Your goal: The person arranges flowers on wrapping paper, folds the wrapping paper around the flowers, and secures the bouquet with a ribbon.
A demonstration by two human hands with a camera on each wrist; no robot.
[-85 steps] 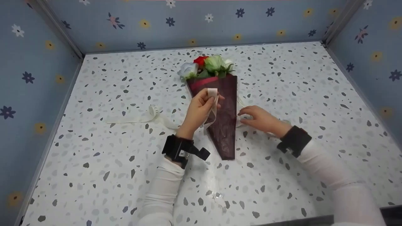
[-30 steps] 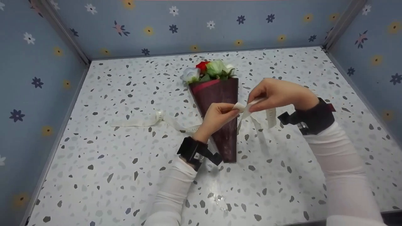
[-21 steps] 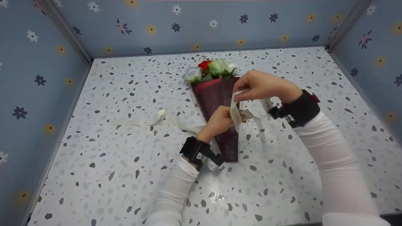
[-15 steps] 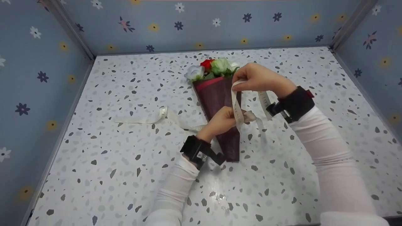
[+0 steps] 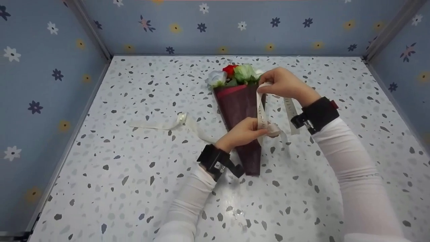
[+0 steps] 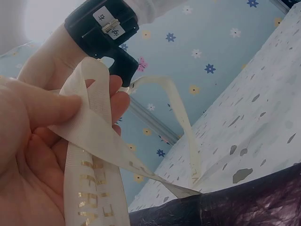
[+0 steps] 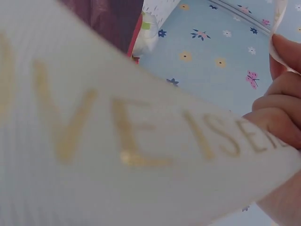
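Note:
A bouquet of fabric-looking flowers in a dark maroon wrapper lies on the table in the head view. Over its right side my left hand pinches a folded loop of cream ribbon between thumb and fingers. Gold letters run along the ribbon. Above and to the right, my right hand pinches another stretch of the ribbon and holds it up, so a strip hangs between the hands. The ribbon fills much of the right wrist view, blurred and close. Where it passes by the wrapper is partly hidden.
One ribbon tail trails left across the speckled table, with a curl in it. Another tail hangs beside the right wrist. Flower-patterned panels wall the back and sides. A small clear scrap lies near the front.
My right hand has risen from beside the wrapper and now pinches ribbon, lifted toward the flowers. My left hand, still pinching the loop, has shifted right and lower over the bouquet.

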